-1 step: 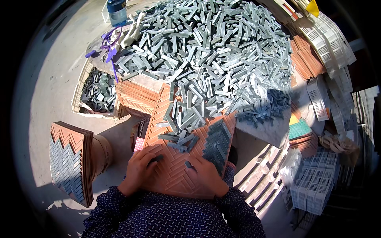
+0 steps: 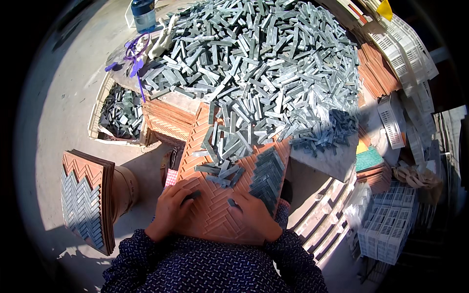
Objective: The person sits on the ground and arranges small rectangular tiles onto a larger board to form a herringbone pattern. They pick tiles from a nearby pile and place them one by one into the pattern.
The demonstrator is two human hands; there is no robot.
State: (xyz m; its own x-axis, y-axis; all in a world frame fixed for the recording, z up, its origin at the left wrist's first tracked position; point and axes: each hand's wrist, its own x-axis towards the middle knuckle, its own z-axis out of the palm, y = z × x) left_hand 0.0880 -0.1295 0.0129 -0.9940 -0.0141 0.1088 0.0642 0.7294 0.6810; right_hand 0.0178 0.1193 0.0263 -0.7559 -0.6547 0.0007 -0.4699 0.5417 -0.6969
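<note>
On my lap lies an orange template board with herringbone grooves. Dark grey stone strips fill its right side in a herringbone pattern. Over the board's left part, my left hand is closed on a dark stone strip held between thumb and fingers. My right hand, near the laid strips, pinches another short dark strip, partly hidden by the fingers. Between and beyond the hands, several loose strips rest on the board, running back into a large heap of grey strips on the table.
At left, a stack of boards, the top one partly filled, stands on a round support. Behind it sits a crate of dark strips. White plastic baskets and orange boards are piled at right. A blue bottle stands far left.
</note>
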